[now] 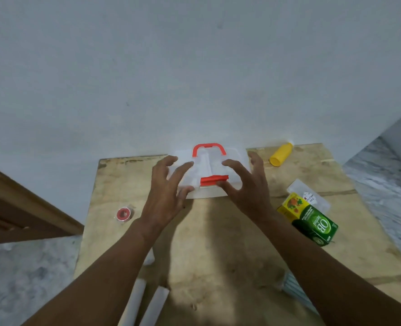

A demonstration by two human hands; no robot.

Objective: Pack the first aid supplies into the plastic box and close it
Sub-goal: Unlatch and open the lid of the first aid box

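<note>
Hands spread over the clear plastic box point(208, 170) at the far edge of our plywood table point(218, 243): left hand point(165, 196) and right hand point(246, 187) flank its orange latch point(214, 180), fingers open, gripping nothing. Yellow bottle point(281, 154), green carton point(311, 220) and red tape roll point(123, 214) lie outside it.

A bare plywood tabletop point(218, 243) stands against a plain pale grey-white wall point(171, 67), grey speckled floor point(25, 278) on both sides, brown wooden furniture point(18, 208) at left.
</note>
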